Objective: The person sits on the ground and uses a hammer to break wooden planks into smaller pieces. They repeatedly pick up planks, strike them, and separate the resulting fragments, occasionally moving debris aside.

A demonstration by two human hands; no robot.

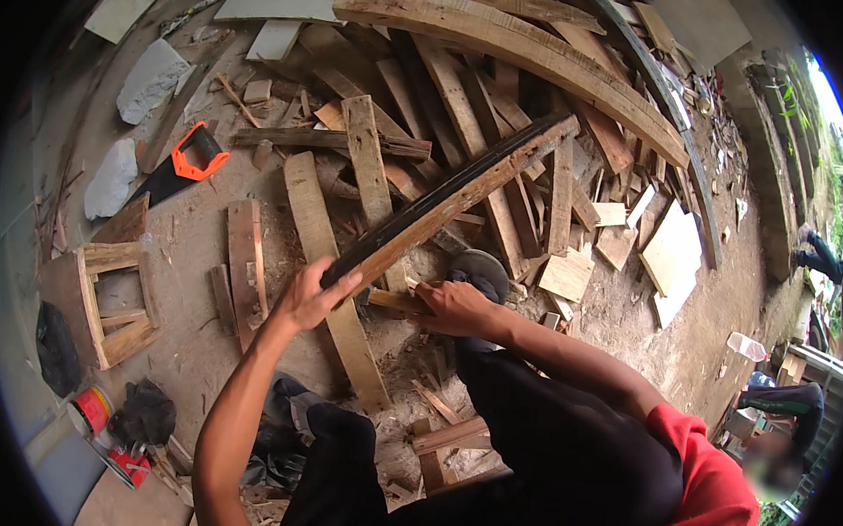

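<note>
Outdoors, plank-strewn dirt ground (197, 244)

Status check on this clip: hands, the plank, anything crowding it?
Left hand gripping the long dark-edged plank at its near end. Right hand on a small wood piece beside it. Scrap wood pile under the far end; handsaw lying apart, left.

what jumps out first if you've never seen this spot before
A long dark-edged plank runs up the middle, its near end gripped by the left hand, while the right hand rests on a small wood piece just beside it. Behind them a heap of scrap boards fills the top. At left, a handsaw with an orange handle lies on the dirt.
</note>
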